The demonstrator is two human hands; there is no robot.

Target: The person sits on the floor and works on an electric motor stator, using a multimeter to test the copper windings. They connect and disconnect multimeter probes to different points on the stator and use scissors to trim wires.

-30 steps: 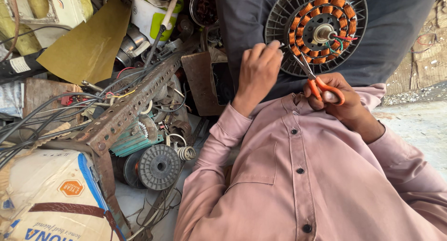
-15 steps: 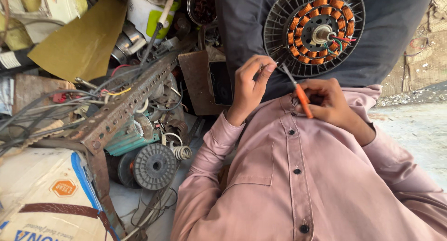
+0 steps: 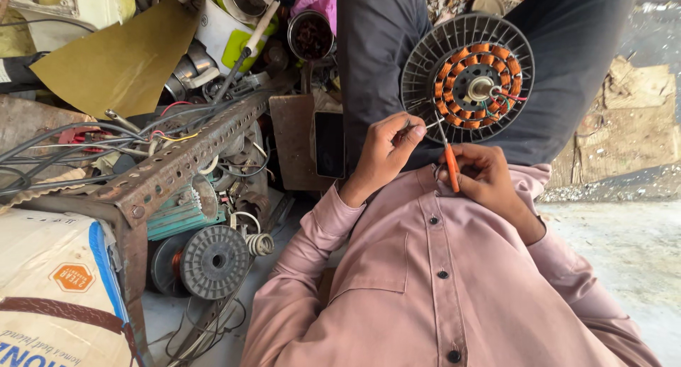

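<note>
Copper-wound round fan motor stator [image 3: 474,78], with its ring of orange coils set in a dark grey ribbed disc, is resting on your lap against the dark trousers [image 3: 383,48], just beyond your two hands. Your left hand [image 3: 386,151] is curling shut, thumb and forefinger pinching a thin wire end [image 3: 420,126] that is running toward the lower edge of the disc. Your right hand [image 3: 486,177] is closing around the orange handles of a pair of small scissors [image 3: 447,154]; the metal blades are pointing up toward the coils, their tips sitting close to the pinched wire, though you cannot tell whether the blades are touching it. Red and green leads are trailing from the stator's hub on its right side. Your pink buttoned shirt [image 3: 440,282] is filling the lower part of the view. To your left, a rusty perforated angle-iron bar [image 3: 177,161] is slanting across a heap of cables, and a second grey ribbed disc [image 3: 215,262] is lying near a white printed sack [image 3: 50,296]. A yellow-brown sheet [image 3: 120,62] is lying at the top left.
</note>
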